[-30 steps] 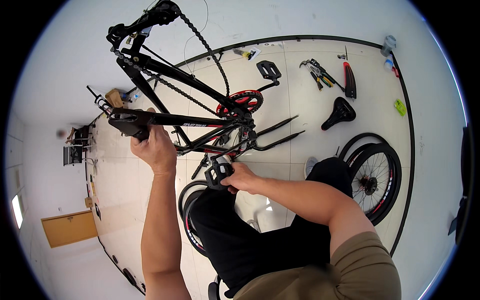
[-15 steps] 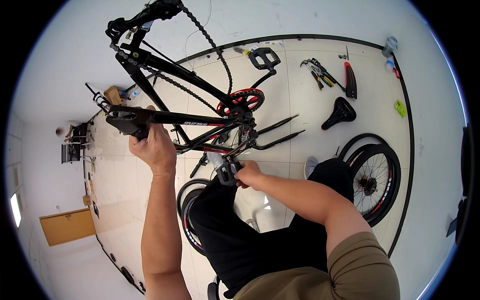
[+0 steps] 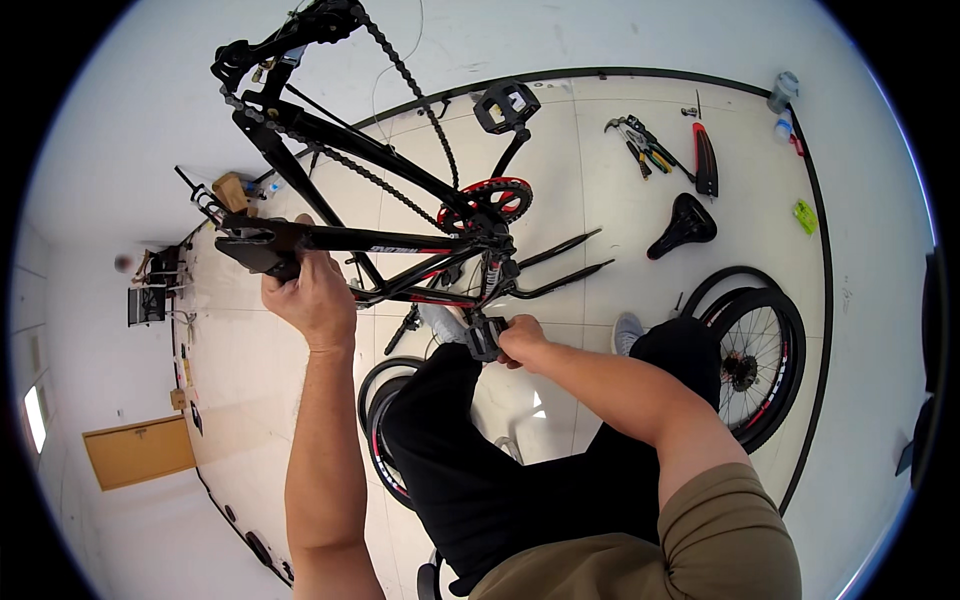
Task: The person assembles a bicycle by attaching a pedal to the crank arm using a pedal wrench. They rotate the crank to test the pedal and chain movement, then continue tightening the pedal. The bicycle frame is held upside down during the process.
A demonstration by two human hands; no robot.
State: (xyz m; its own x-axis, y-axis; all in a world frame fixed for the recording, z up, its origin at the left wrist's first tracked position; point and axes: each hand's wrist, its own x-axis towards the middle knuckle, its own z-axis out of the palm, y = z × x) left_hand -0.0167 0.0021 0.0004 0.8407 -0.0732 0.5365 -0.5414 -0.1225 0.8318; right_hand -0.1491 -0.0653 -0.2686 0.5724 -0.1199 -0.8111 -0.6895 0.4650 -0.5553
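In the head view, the black bicycle frame (image 3: 350, 239) stands tilted before the person, above the tiled floor (image 3: 560, 400) and toward its far left part; what supports it I cannot tell. The left hand (image 3: 318, 298) has its fingers wrapped around the dark end piece (image 3: 262, 246) of a tube; their tips are partly hidden. The right hand (image 3: 522, 341) has its fingers bent, almost closed, on the outer side of the near pedal (image 3: 484, 340).

As far as one can see, the drivetrain side is mounted: the red-and-black chainring (image 3: 505, 205) is in place, the far pedal (image 3: 506, 106) sits on its crank arm, and the chain (image 3: 382, 186) hangs slack along the frame. The near pedal seems also attached, but how firmly cannot be judged.

Not fitted are the saddle (image 3: 684, 226), the red-and-black mudguard (image 3: 705, 160) near the far right corner of the floor, and the spoked wheel (image 3: 740, 372) by its right edge. Pliers (image 3: 645, 148) lie left of the mudguard, out of both hands.
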